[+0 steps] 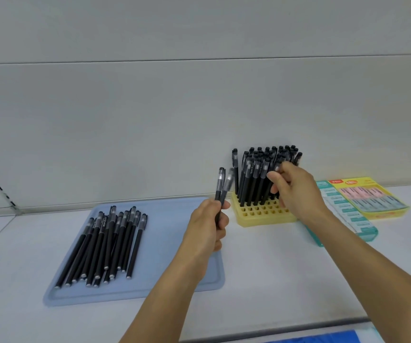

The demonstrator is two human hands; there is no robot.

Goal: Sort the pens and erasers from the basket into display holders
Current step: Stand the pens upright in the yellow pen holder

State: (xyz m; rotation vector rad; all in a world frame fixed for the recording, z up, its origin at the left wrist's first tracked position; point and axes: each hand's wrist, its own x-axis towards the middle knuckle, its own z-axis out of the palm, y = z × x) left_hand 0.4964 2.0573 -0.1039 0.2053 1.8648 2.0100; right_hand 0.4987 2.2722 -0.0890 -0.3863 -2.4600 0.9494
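Note:
Several black capped pens (105, 246) lie in a loose pile on the left half of a pale blue tray (187, 214). My left hand (209, 226) grips two black pens (223, 186) upright, caps up, just left of the yellow pen holder (261, 214). Many black pens (258, 174) stand in the holder's back rows; its front holes show bare. My right hand (293, 189) pinches one pen at the right side of the standing bunch, fingers curled around its shaft.
Two flat eraser display boxes lie at the right: a teal one (348, 214) and a yellow one (372, 196) holding pink and pale blue erasers. A grey wall rises right behind the holder. A blue object (323, 339) shows at the bottom edge.

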